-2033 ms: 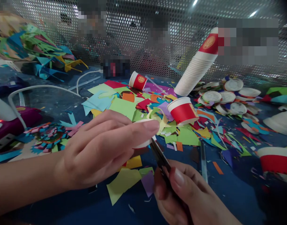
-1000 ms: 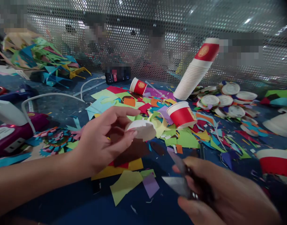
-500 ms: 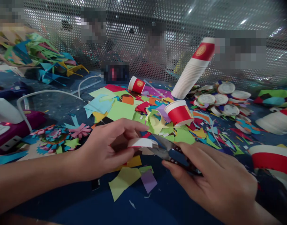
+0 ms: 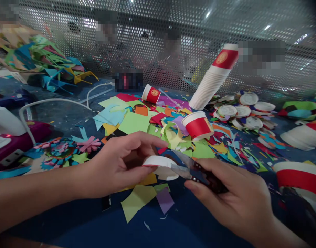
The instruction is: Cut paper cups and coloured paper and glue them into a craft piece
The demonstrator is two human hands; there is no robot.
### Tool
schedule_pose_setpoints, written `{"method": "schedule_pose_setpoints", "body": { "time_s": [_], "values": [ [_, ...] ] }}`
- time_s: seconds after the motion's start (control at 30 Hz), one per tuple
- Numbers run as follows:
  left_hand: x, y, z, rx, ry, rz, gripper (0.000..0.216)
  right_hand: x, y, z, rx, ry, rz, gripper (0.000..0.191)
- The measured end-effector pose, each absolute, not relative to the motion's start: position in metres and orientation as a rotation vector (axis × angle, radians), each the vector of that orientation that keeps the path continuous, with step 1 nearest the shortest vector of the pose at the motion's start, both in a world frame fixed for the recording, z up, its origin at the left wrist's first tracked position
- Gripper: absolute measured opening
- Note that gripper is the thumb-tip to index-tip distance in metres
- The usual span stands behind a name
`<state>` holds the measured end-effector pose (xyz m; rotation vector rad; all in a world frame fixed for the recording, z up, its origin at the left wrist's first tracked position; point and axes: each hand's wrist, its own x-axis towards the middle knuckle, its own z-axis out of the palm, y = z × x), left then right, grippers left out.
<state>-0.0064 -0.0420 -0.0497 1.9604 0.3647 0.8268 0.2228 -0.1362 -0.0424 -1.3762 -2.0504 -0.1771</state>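
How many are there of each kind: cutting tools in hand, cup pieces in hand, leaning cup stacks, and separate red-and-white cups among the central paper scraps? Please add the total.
Snips in the right hand: 1
Cup piece in the left hand: 1
Leaning cup stack: 1
Red-and-white cups among the scraps: 2
Total: 5

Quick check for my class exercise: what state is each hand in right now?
Left hand: grip closed, holding the white piece at its edge.
Right hand: grip closed, holding the snips, blades apart.
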Motion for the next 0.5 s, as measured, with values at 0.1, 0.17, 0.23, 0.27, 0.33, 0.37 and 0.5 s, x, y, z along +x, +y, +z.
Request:
{"method": "schedule_pose_setpoints", "body": {
  "time_s": [0.1, 0.17, 0.23, 0.27, 0.33, 0.37, 0.5],
  "values": [
    [-0.006, -0.042, -0.05, 1.9, 0.432, 0.756, 0.031, 0.223, -0.137, -0.045, -1.442, -1.93, 0.155, 0.029],
    [-0.004, -0.042, -0.051, 1.847, 0.523, 0.729, 0.034, 0.221, -0.135, -0.045, -1.455, -1.79, 0.327, 0.032],
    [-0.001, -0.042, -0.053, 1.81, 0.633, 0.707, 0.037, 0.217, -0.133, -0.044, -1.422, -1.615, 0.412, 0.038],
    [0.0, -0.043, -0.053, 1.797, 0.675, 0.686, 0.039, 0.215, -0.132, -0.044, -1.403, -1.548, 0.445, 0.041],
    [0.004, -0.046, -0.053, 1.781, 0.71, 0.634, 0.043, 0.209, -0.13, -0.044, -1.382, -1.501, 0.521, 0.042],
    [0.005, -0.048, -0.053, 1.778, 0.706, 0.617, 0.044, 0.205, -0.13, -0.044, -1.392, -1.511, 0.555, 0.04],
    [0.007, -0.054, -0.051, 1.767, 0.661, 0.626, 0.047, 0.195, -0.129, -0.045, -1.422, -1.53, 0.583, 0.031]
  ]
}}
